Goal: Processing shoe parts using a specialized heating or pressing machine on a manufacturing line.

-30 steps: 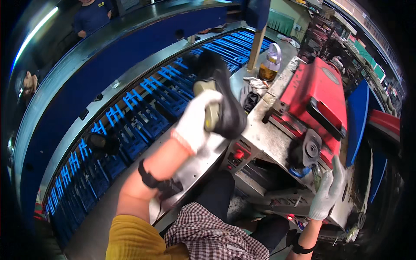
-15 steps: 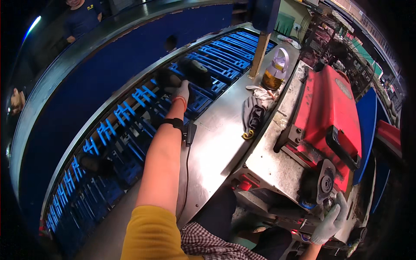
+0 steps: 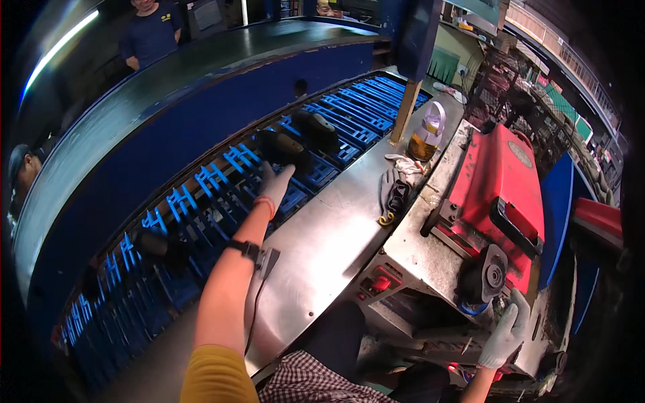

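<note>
My left hand, in a pale glove, reaches over the blue slatted rack line, fingers spread and holding nothing visible. Just beyond its fingertips sits a dark, rounded, shoe-like piece. Farther along the racks lies a second such piece, and nearer, to the left, is another one in shadow. Low on the right, my gloved right hand is open, fingers extended, beside the red machine. Next to those fingertips, on the machine's front, is a black sole-shaped part with a ringed round centre.
A steel ledge runs between racks and machine. On it are a clear handled jug with amber liquid and dark gloves. A wooden post rises beside the racks. Beyond the blue wall stands a person; another is at far left.
My left hand has drawn back from the nearer shoe-like piece, which it was touching before. The right hand stays beside the black part. The whole view has shifted slightly.
</note>
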`<action>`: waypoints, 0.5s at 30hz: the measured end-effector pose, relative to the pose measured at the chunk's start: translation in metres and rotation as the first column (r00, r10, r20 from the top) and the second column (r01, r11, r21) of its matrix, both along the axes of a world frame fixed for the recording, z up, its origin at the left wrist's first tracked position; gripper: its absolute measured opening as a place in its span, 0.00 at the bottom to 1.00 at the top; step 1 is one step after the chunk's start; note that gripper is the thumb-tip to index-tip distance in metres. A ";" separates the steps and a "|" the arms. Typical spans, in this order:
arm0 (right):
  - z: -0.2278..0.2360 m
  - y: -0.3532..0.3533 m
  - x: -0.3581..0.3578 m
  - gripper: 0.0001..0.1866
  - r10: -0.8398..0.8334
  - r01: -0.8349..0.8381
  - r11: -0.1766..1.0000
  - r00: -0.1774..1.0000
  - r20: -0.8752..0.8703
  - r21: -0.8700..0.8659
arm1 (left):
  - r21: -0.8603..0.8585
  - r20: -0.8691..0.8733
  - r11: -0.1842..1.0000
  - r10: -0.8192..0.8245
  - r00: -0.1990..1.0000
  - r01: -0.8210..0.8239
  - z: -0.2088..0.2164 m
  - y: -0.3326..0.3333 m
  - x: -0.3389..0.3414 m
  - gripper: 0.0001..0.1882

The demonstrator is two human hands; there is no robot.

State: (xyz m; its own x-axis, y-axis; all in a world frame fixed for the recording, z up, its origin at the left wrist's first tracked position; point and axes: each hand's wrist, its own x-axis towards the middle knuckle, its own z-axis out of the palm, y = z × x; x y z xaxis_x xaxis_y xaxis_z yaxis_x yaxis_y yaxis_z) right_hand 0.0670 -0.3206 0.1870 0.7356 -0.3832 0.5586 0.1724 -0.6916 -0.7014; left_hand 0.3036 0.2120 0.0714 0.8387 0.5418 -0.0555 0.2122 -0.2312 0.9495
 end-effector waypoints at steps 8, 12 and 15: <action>-0.002 0.003 -0.002 0.17 -0.043 0.043 0.999 0.998 -0.043 0.005 | 0.231 -0.076 0.964 0.152 0.985 -0.131 0.013 -0.051 0.088 0.61; -0.004 0.003 -0.008 0.18 -0.079 0.079 0.997 0.996 -0.051 -0.001 | 0.519 -0.036 0.831 0.254 0.967 -0.199 -0.015 -0.032 0.125 0.36; -0.004 -0.005 -0.014 0.18 -0.075 0.075 0.997 0.995 -0.064 0.001 | 0.467 -0.014 0.877 0.138 0.990 -0.115 -0.004 -0.037 0.129 0.27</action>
State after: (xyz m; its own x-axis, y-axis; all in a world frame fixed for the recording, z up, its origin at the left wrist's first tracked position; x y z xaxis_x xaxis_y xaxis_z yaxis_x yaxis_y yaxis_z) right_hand 0.0534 -0.3259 0.1828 0.7389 -0.4406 0.5098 0.0747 -0.6984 -0.7118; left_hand 0.4328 0.1750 0.0677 0.7638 0.6164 0.1916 0.3100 -0.6107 0.7287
